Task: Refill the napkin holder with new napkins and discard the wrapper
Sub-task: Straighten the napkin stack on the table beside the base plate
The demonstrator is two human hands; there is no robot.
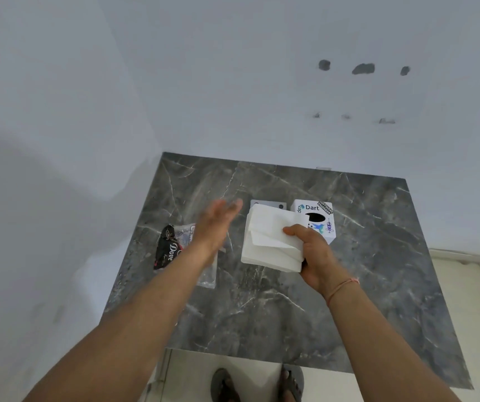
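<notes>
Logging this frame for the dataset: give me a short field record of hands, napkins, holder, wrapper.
right hand: grip shut on stack of white paper napkins, above table
left hand: open, flat, empty, blurred
holder: white sticker-covered box with dark oval slot, behind napkins
wrapper: clear plastic wrapper with black Dove print, lying on grey marble tabletop

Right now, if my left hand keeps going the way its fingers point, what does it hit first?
Probably nothing soon: the open left hand points up and away, passing left of the napkin stack toward bare marble table, then wall. Depth is unclear.
</notes>
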